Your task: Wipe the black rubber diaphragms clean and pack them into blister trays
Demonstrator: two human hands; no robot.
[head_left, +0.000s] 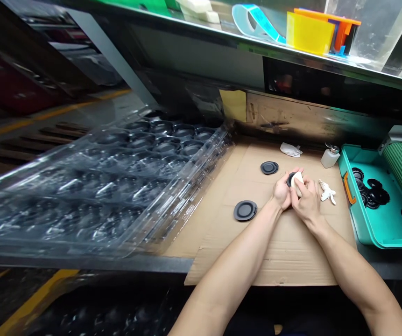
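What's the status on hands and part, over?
Left hand grips black round disc. Right hand presses small white cloth pad on it. Nothing in the way.

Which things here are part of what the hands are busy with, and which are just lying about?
In hand: left hand holding a black disc; right hand pressing a white pad to it; probably also the loose discs, the small bottle and the teal bin of black parts.
Lying about: crumpled wipe, clear trays, coloured plastic pieces above.
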